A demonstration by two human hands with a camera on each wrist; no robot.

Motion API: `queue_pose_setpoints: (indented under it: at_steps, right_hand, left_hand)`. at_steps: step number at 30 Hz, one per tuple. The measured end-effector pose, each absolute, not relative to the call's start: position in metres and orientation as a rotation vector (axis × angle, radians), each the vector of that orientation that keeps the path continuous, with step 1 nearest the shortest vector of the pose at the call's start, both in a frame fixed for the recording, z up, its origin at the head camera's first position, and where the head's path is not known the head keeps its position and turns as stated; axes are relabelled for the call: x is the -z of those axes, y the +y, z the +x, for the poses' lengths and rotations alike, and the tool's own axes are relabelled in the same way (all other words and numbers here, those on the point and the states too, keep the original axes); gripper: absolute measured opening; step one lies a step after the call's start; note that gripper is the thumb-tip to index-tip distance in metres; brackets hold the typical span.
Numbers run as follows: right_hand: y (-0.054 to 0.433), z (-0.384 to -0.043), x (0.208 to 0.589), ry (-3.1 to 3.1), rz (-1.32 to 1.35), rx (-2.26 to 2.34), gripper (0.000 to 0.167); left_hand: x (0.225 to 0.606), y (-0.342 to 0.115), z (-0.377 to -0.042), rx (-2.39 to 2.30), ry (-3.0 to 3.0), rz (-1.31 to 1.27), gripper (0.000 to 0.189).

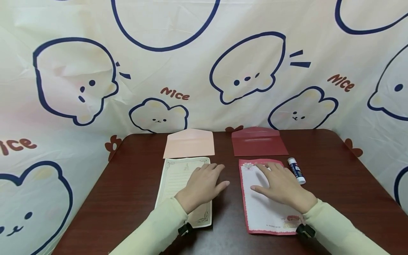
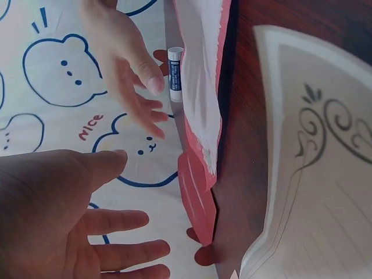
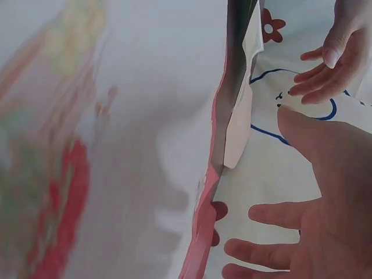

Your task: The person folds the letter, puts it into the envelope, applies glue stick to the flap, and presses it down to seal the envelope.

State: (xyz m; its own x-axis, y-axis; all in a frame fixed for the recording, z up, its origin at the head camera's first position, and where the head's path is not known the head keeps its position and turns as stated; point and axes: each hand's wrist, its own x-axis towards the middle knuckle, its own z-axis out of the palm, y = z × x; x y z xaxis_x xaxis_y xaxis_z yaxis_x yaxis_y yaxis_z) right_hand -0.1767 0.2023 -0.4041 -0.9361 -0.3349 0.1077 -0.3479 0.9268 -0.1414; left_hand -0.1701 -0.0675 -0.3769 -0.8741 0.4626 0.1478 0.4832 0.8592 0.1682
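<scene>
My left hand (image 1: 202,186) hovers over the right side of a cream lined letter sheet (image 1: 173,180) with scrollwork corners, fingers spread and holding nothing. Over a white letter sheet with a red border (image 1: 259,216), my right hand (image 1: 282,182) is likewise spread, its shadow falling on the paper. In the left wrist view the left hand's fingers (image 2: 125,250) are straight, with the right hand (image 2: 125,64) beyond. Several straight fingers (image 3: 261,250) of the right hand show in the right wrist view. A glue stick (image 1: 296,170) lies just right of the red-bordered sheet, near the right hand.
Behind the cream sheet lies a pale pink envelope (image 1: 190,144), and behind the white sheet a dark red envelope (image 1: 259,144), both at the far edge of the brown table (image 1: 127,191). A cloth (image 1: 197,71) printed with cartoon bears hangs behind and at the sides.
</scene>
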Motion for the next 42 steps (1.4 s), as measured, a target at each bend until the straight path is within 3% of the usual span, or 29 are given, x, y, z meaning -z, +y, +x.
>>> queue_pose_setpoints:
  at_steps: [34, 42]
  right_hand:
    - [0.267, -0.179, 0.412, -3.083, 0.307, -0.28, 0.066]
    - [0.27, -0.178, 0.416, -3.11, 0.318, -0.357, 0.062]
  left_hand:
    - [0.404, -0.029, -0.194, 0.206, -2.953, -0.803, 0.036]
    - [0.407, -0.02, -0.197, 0.424, -3.091, -0.806, 0.032]
